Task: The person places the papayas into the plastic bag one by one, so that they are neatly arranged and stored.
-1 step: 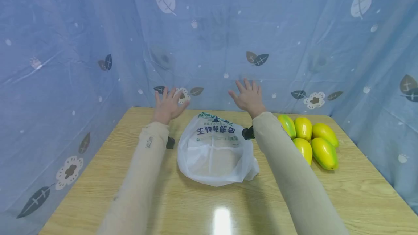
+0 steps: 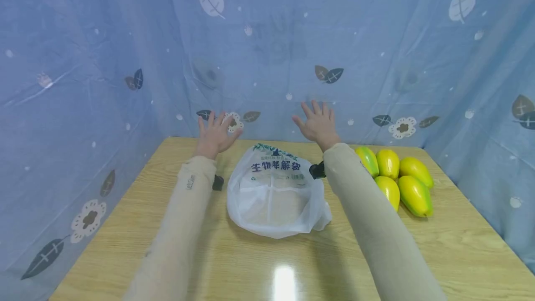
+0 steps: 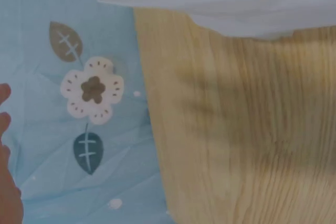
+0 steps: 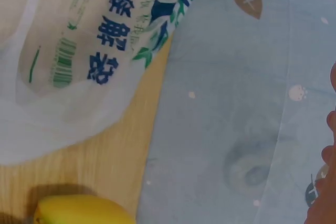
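A white plastic bag point(image 2: 273, 199) with dark printed characters and green leaves lies on the table between my two forearms, its mouth spread toward me. My left hand point(image 2: 213, 137) is held up past the bag's far left side, fingers spread and straight, touching nothing that I can see. Beyond the bag's far right side my right hand point(image 2: 318, 127) is raised the same way, also holding nothing. Several yellow-green mangoes point(image 2: 414, 195) sit in a cluster right of my right forearm, which partly hides some. In the right wrist view one mango point(image 4: 84, 211) shows below the bag point(image 4: 63, 77).
A wooden table point(image 2: 267, 264) carries everything. Blue patterned curtain point(image 2: 267, 50) hangs behind the table and along its left and right sides. Small black devices point(image 2: 317, 171) are worn at both wrists. A bright light reflection lies on the table near the front.
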`<state>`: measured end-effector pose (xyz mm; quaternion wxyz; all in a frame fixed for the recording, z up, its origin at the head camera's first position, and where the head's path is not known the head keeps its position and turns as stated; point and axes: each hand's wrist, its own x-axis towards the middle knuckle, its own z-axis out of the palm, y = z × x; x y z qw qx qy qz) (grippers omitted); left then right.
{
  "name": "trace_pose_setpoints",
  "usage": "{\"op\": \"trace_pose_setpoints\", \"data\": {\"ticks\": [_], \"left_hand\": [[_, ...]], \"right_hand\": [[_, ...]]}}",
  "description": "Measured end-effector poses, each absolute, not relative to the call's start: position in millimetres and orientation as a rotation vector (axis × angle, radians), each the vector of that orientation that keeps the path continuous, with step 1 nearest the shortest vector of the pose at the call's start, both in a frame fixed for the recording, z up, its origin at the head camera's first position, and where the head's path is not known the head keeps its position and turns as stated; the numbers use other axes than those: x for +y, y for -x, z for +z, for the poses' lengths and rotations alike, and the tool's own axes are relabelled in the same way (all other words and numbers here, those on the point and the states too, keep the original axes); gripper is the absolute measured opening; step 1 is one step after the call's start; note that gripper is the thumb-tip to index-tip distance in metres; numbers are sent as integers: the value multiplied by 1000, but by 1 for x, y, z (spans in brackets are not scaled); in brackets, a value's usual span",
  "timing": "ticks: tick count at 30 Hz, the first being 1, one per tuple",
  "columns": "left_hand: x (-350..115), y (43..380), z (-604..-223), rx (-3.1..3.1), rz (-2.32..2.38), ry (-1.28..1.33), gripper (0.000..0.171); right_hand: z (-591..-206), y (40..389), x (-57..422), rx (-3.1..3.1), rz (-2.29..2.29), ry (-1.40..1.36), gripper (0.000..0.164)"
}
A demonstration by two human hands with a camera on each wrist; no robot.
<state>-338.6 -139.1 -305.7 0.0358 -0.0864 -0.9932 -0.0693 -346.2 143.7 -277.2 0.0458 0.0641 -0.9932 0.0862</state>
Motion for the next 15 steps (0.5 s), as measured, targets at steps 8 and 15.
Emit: {"op": "trace_pose_setpoints", "data": {"ticks": [8, 15], "left_hand": [[-140, 335, -319, -2892, -573, 407, 59], [-138, 326, -325, -2638, -1238, 493, 47]], "right_hand": [[-281, 344, 150, -2799, 957, -265, 63], [-270, 334, 170, -2229, 2039, -218, 64]]}}
